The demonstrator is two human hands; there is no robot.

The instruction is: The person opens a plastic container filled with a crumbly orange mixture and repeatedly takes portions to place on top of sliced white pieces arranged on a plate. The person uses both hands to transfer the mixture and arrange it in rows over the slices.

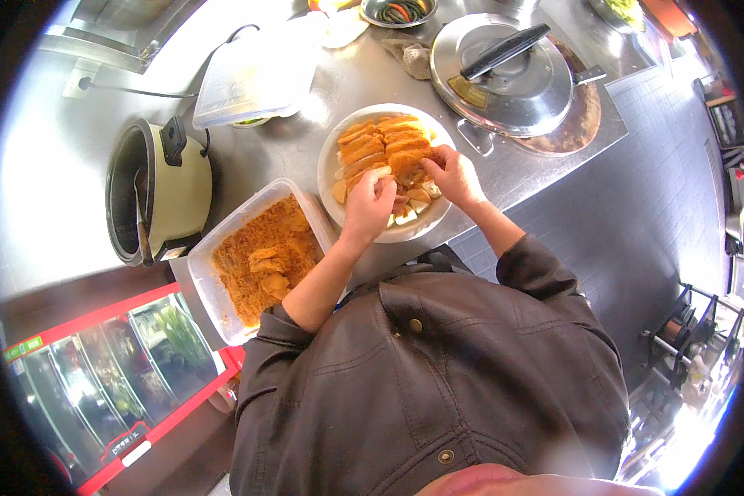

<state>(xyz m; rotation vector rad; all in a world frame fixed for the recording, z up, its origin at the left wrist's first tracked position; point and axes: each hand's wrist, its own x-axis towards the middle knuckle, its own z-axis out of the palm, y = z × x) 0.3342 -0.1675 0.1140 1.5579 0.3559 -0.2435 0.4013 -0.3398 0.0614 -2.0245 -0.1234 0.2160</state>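
In front of me a round white plate (329, 157) holds rows of orange-brown coated slices (362, 150), overlapping one another. Pale, cut chunks (405, 217) show beneath them at the near side. Over the plate's near half, my left hand (370, 202) and my right hand (455, 178) face each other, fingers pinched. Between them is a coated slice (407, 169), gripped at its right edge by my right fingers and at its lower left by my left. My fingertips partly hide it. By my left forearm stands a clear plastic tub (202, 269) with more coated slices (264, 256) inside.
A cream pot (186, 182) with a ladle (143, 231) stands at left. Behind the plate are a translucent lid (256, 78), a bowl of peppers (398, 11) and a cloth (407, 58). A lidded steel pan (504, 78) sits right, near the counter's edge. A red-framed glass display cabinet (116, 372) is lower left.
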